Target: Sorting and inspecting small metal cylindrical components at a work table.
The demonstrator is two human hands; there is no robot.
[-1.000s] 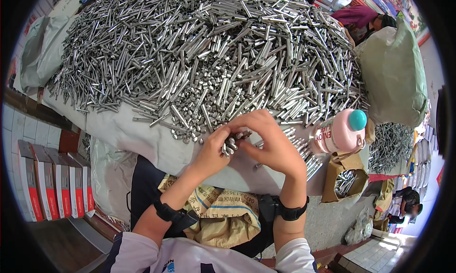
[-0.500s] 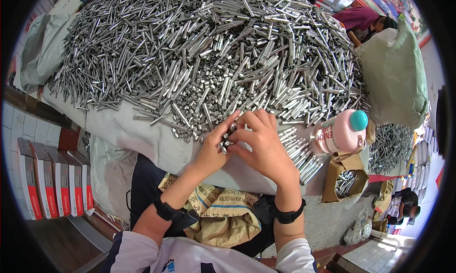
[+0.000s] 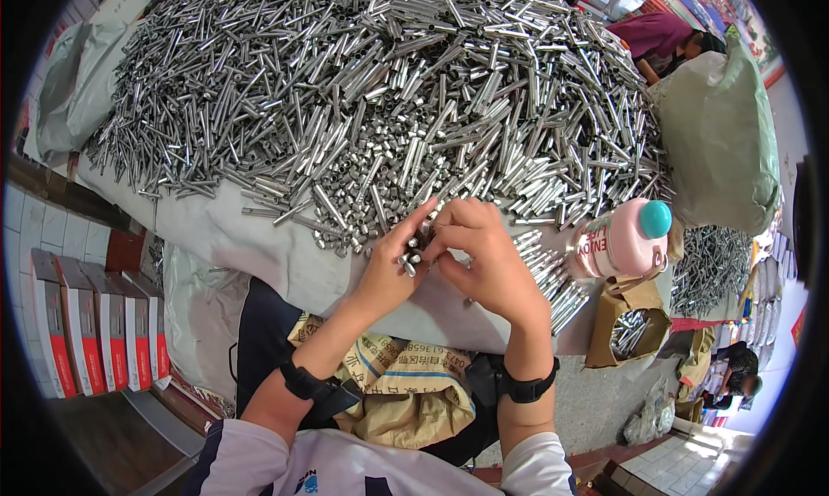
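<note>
My left hand [image 3: 385, 274] is closed round a small bunch of shiny metal tubes [image 3: 409, 260], whose rounded ends poke out between thumb and fingers. Against that bunch, my right hand [image 3: 484, 259] has its thumb and fingers bent in a pinch; what lies between the fingertips is hidden. Just beyond both hands are many short metal caps or sleeves [image 3: 367, 189], at the near edge of a broad heap of slim metal tubes [image 3: 259, 90]. Beside my right hand, longer metal pieces [image 3: 566, 302] lie side by side in a row.
A pink bottle with a teal lid [image 3: 617, 240] stands right of the row. An open cardboard box [image 3: 600, 345] holding metal pieces is nearer. A green sack [image 3: 721, 142] stands far right, close to another person's purple sleeve [image 3: 643, 31]. Grey cloth [image 3: 216, 228] covers the table.
My right hand has shifted slightly right and its fingers have curled in more. The left hand stays nearly in place, still holding the tubes.
</note>
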